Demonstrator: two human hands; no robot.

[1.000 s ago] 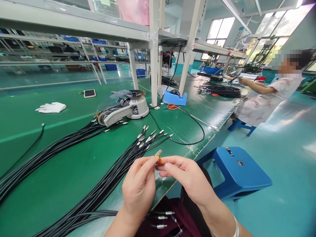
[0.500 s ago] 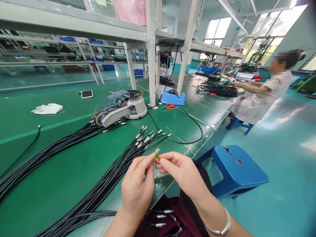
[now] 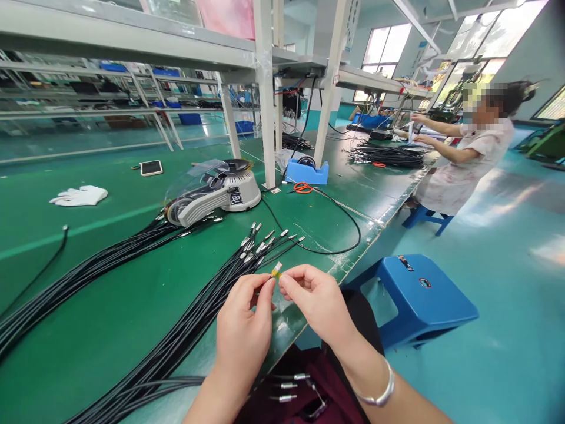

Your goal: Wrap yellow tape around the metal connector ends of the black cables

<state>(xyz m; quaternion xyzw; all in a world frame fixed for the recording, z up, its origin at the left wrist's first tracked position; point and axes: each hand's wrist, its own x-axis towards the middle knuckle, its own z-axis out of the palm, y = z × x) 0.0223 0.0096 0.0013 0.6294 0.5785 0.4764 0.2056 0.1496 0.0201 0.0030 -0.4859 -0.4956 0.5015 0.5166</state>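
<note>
My left hand [image 3: 243, 330] and my right hand [image 3: 316, 300] meet over the near edge of the green bench [image 3: 110, 306]. Both pinch one small metal cable tip with a yellow band [image 3: 276, 271] between thumb and fingers. Just beyond it lies a bundle of black cables with metal tips [image 3: 207, 300], fanned out on the bench. A second black cable bundle [image 3: 88, 268] runs to the left. Three more metal-tipped cable ends [image 3: 289, 387] rest on my dark red lap.
A grey tape dispenser machine [image 3: 214, 191] stands behind the cables, with a blue tape holder [image 3: 305, 172], orange scissors [image 3: 302, 188], a phone [image 3: 150, 168] and a white glove [image 3: 79, 195] around it. A blue stool [image 3: 419, 294] stands at my right. Another person [image 3: 463, 159] sits at the bench's far end.
Both hands, still pinching the cable tip, have drifted slightly up and left in view. The person at the far end has raised a hand over the bench.
</note>
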